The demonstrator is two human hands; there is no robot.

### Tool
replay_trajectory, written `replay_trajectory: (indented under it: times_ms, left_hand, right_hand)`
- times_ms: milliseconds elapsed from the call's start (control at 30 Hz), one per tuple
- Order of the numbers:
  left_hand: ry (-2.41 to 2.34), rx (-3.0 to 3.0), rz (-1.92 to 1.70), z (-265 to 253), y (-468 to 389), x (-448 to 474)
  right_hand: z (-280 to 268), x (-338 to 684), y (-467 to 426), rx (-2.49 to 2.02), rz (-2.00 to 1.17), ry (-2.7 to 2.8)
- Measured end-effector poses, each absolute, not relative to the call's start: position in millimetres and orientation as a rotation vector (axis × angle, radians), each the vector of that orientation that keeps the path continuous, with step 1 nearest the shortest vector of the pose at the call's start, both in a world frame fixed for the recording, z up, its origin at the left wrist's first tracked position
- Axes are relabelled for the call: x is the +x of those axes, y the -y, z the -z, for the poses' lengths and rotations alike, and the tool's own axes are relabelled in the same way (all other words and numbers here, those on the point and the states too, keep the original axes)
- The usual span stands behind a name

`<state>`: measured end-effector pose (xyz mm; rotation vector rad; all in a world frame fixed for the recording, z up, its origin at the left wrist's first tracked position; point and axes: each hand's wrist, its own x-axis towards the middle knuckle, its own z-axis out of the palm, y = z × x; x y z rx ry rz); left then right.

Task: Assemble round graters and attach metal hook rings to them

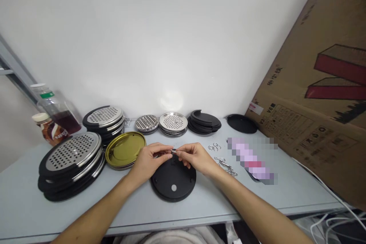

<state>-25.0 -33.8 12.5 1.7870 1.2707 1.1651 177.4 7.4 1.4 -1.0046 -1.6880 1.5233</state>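
Note:
My left hand (154, 156) and my right hand (197, 157) meet above the far edge of a round black disc (174, 177). Fingers and thumbs of both are closed in a pinch on a small silver metal piece (173, 152), mostly hidden by the fingertips, so whether it is a ring or a clip is unclear. The disc lies flat near the table's front, with a pale round spot close to its near edge. Right of my right hand are several loose metal rings (214, 147) and a small heap of metal clips (226, 165).
Stacks of black-rimmed grater discs (73, 152) stand at left beside gold lids (126, 149) and bottles (53, 127). Along the wall sit small grater plates (173, 122), black discs (204, 122) and a black lid (242, 123). A blurred-out phone (251, 162) and large carton (323, 95) are at right.

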Motion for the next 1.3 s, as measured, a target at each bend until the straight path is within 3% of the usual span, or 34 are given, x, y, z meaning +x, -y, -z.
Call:
replay_trajectory:
  times_ms: [1300]
  left_hand:
    - [-1.251, 1.776, -1.227, -11.2, 34.0, -21.8]
  right_hand:
    - [2.2, 176.3, -6.6, -1.024, -1.518, 1.72]
